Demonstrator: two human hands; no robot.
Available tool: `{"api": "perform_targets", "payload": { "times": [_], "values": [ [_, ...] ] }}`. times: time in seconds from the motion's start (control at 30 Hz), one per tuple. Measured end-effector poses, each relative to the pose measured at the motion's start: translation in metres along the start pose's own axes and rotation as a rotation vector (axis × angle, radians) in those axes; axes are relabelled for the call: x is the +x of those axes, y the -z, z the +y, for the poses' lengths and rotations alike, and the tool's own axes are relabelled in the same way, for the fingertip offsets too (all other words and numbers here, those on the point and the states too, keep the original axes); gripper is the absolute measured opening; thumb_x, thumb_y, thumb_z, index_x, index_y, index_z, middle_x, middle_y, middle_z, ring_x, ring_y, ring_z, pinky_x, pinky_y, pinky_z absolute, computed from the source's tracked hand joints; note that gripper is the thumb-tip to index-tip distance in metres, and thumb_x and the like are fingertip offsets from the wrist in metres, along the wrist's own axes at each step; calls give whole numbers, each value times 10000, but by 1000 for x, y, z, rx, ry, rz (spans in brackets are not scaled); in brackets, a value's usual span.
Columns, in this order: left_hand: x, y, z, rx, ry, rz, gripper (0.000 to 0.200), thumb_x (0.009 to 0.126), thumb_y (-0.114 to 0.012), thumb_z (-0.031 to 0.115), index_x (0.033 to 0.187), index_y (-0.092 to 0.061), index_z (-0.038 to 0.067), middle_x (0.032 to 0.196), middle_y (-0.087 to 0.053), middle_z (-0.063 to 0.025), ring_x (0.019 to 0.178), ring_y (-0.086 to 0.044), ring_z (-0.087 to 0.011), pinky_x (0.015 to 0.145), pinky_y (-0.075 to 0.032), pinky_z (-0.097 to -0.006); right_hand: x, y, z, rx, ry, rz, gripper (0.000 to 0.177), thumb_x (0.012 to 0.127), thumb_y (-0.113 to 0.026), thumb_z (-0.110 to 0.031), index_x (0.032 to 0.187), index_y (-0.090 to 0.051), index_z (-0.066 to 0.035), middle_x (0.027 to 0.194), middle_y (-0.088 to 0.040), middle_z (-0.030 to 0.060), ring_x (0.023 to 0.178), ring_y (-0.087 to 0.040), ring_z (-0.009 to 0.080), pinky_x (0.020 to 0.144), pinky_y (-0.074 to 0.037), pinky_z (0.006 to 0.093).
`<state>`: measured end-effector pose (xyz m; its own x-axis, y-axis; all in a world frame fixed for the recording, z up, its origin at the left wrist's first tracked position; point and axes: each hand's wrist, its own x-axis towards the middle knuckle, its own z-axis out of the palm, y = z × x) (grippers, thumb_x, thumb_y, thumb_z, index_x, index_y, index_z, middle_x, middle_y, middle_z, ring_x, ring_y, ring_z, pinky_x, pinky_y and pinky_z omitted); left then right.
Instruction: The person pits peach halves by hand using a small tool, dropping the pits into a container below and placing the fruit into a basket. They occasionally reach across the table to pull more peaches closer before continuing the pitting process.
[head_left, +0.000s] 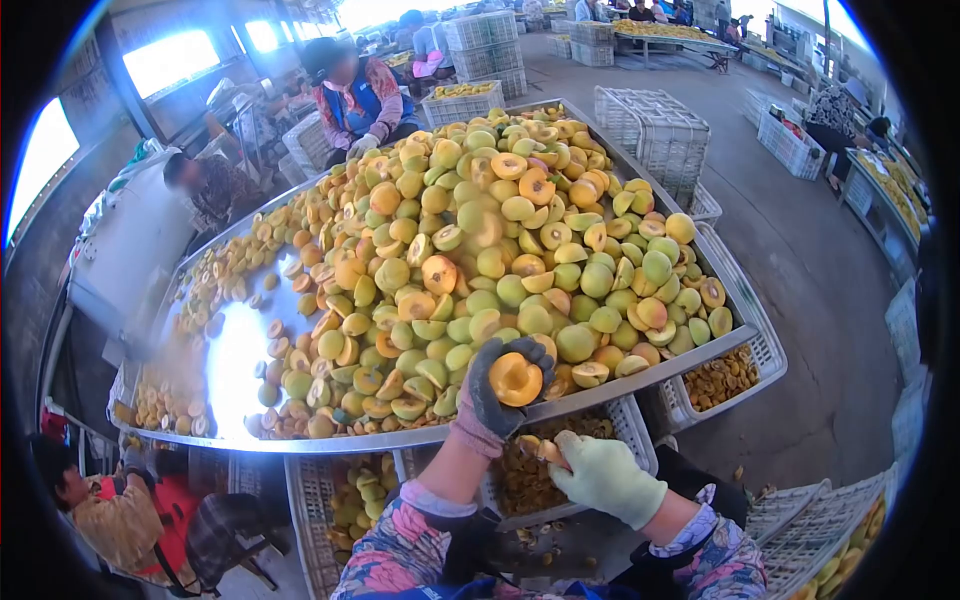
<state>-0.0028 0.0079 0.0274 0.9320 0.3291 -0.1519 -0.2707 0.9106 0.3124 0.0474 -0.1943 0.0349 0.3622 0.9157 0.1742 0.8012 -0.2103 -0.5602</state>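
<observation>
My left hand (pixel 485 395), in a grey glove, is closed round a yellow-orange peach half (pixel 516 380) whose hollow faces up. It is at the near edge of a metal table (pixel 400 438) heaped with halved peaches (pixel 535 318). To the right and lower, my right hand (pixel 612 480), in a pale yellow-green glove, is closed on a small tan-brown thing. Its kind I cannot make out, since the fingers cover part of it. Below that hand stands a white crate (pixel 638 440) holding brownish pits and scraps (pixel 530 488).
Another crate of peach halves (pixel 355 500) stands under the table to the left. Crates are stacked at the far right (pixel 655 135). A person in a blue vest (pixel 365 105) works across the table. Another person (pixel 120 510) sits at lower left. More crates (pixel 800 530) are at lower right.
</observation>
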Motion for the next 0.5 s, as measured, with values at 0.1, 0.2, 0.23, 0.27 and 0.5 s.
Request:
{"api": "perform_targets", "payload": {
  "times": [0.1, 0.2, 0.23, 0.27, 0.5],
  "values": [
    [-6, 0, -9, 267, -71, 34, 534, 1000, -440, 451, 1103, -608, -45, 1086, -652, -183, 1021, -634, -336, 931, -520, -473, 1, 13, 2, 320, -188, -180, 238, 858, -607, -273, 900, -551, -45, 720, -644, 197, 652, -656, 382, 577, -525, 469],
    [-3, 3, -11, 304, 8, -120, 577, 1006, -416, 481, 1124, -597, -54, 1082, -653, -194, 997, -644, -334, 905, -534, -473, 5, 25, 6, 496, -327, -375, 237, 893, -636, -205, 994, -568, -2, 716, -629, 61, 581, -615, 135, 533, -505, 282],
    [-4, 3, -9, 302, -2, -114, 577, 1006, -416, 481, 1124, -597, -54, 1082, -653, -194, 997, -644, -334, 905, -534, -473, 8, 41, -3, 719, -501, -389, 235, 892, -639, -205, 999, -570, -7, 727, -633, 58, 585, -613, 129, 536, -506, 273],
    [-5, 3, -9, 304, 5, -88, 616, 1007, -384, 504, 1150, -589, -59, 1104, -647, -203, 1026, -639, -345, 930, -523, -483, 8, 49, -9, 939, -680, -409, 234, 892, -642, -204, 1004, -572, -11, 737, -637, 55, 589, -611, 123, 539, -507, 265],
    [-78, -24, 52, 1290, -563, 22, 252, 884, -635, 45, 1121, -610, -36, 1058, -670, -139, 960, -662, -220, 792, -561, -315, 10, 18, 10, 101, -93, 254, 174, 852, -652, -170, 934, -566, -43, 754, -639, 195, 720, -639, 398, 621, -513, 472]
  ]
}}
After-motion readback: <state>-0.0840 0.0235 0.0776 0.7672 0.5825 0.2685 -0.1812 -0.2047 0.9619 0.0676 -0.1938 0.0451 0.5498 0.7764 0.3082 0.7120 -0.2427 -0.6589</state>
